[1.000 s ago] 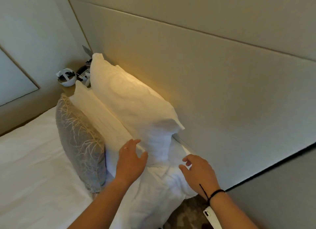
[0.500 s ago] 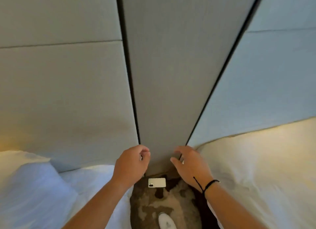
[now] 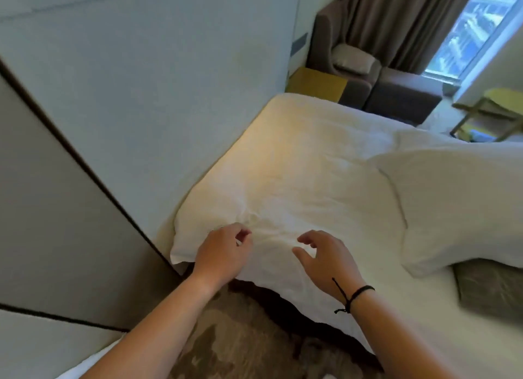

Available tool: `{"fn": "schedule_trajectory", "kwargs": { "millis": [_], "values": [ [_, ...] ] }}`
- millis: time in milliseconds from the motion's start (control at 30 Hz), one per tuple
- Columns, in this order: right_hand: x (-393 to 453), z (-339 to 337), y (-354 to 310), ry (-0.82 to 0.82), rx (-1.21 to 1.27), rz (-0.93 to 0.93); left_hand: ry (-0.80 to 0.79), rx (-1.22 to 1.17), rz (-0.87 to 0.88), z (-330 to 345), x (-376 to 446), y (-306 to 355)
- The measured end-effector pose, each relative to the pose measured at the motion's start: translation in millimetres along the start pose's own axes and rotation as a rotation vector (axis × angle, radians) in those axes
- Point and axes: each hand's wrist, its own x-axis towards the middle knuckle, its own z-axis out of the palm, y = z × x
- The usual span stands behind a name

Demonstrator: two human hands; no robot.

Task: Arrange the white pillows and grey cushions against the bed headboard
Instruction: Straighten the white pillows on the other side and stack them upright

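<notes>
The white pillow (image 3: pixel 467 206) lies flat on the bed (image 3: pixel 297 158) to the right of your hands, with a grey cushion (image 3: pixel 492 288) partly tucked under its near edge. Your left hand (image 3: pixel 223 254) hovers with fingers loosely curled, holding nothing; your right hand (image 3: pixel 328 260) is spread and released above the sheet. The padded headboard (image 3: pixel 147 101) stands left of both hands.

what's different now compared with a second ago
The view swung from the first bed to a second one. The left hand and right hand left the propped pillow and now reach over a flat white pillow beside the headboard. Both still hold nothing.
</notes>
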Motion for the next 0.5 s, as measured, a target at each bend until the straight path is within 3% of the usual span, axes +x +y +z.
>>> {"fn": "schedule_trajectory", "kwargs": {
  "millis": [133,267,500],
  "values": [
    [-22.7,-44.2,92.3,0.112,0.057,0.124,-0.127,0.008,0.112,78.3,19.0,77.8],
    [-47.1,-82.0,200.4,0.186,0.091,0.250,-0.148,-0.011,0.175,169.9,26.9,138.0],
    [-67.2,-149.3,339.7,0.230,0.148,0.460,-0.213,0.018,0.156,275.4,35.0,216.1]
  ]
}}
